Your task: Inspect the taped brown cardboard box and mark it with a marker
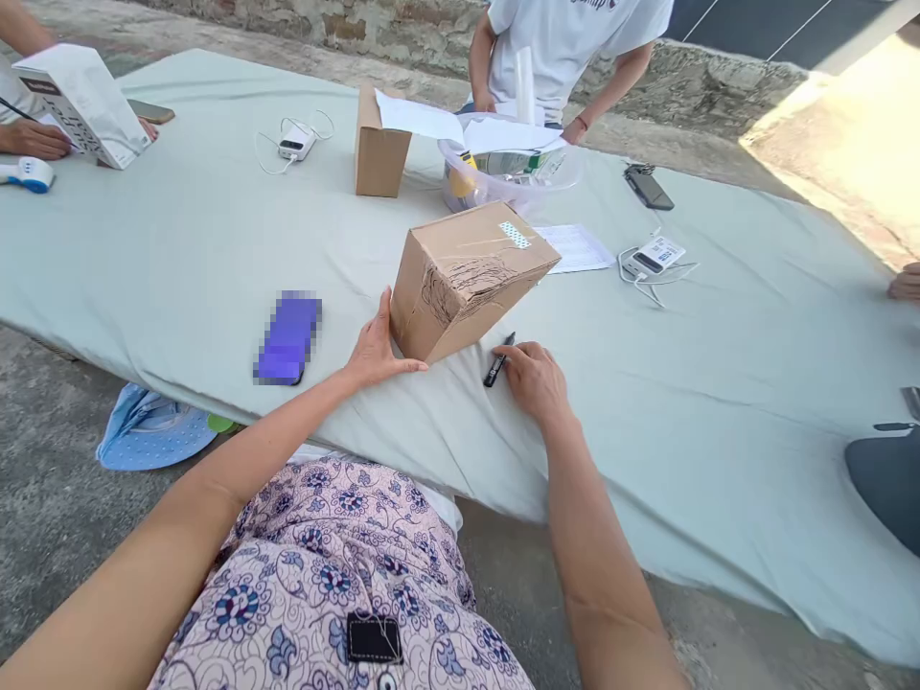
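A brown cardboard box (471,278) stands on the cloth-covered table in front of me, with dense black scribbles around one corner and a strip of patterned tape on top. My left hand (378,350) grips its near left corner, thumb along the lower front edge and fingers against the left side. Just right of the box, the fingertips of my right hand (536,379) are closed on a black marker pen (498,366) low over the cloth. My other right-hand fingers are curled and partly hidden.
A purple phone (288,335) lies left of my left hand. Beyond the box are a plastic basin (460,187), another cardboard box (380,153), a paper sheet (575,249) and white power banks (655,257) with cables. People sit around the table; one at left writes beside a white box (86,105).
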Action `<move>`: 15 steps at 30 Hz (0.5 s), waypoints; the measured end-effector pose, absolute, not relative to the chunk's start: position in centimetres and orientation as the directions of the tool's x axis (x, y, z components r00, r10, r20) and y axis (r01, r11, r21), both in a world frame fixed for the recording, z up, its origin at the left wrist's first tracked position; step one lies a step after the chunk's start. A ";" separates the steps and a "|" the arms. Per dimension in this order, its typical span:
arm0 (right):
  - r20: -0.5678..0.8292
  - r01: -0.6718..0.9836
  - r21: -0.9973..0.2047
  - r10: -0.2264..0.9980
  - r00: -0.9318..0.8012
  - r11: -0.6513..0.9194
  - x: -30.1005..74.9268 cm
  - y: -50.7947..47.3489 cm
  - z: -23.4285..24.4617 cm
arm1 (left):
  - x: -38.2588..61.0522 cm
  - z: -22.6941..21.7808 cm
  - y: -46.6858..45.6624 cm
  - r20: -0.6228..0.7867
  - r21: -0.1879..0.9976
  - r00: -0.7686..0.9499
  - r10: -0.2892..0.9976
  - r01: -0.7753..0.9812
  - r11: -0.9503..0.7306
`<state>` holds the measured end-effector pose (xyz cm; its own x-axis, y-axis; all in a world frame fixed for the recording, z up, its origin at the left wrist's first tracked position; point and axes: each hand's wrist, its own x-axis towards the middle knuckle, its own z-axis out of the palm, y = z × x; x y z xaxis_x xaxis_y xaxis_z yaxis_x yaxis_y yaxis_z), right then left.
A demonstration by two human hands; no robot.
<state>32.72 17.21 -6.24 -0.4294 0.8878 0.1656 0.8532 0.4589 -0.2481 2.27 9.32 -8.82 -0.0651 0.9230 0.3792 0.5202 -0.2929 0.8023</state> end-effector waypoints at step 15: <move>0.388 0.821 -0.366 0.874 -0.294 0.439 32.8 17.3 -8.6 | 3.8 -7.8 8.5 0.275 0.704 -0.113 0.955 0.701 -0.120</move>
<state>32.82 17.27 -8.57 -0.2942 0.8737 0.3875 0.8210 0.4386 -0.3656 3.81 8.47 -7.78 -0.1135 0.9546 0.2755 0.7005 -0.1197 0.7035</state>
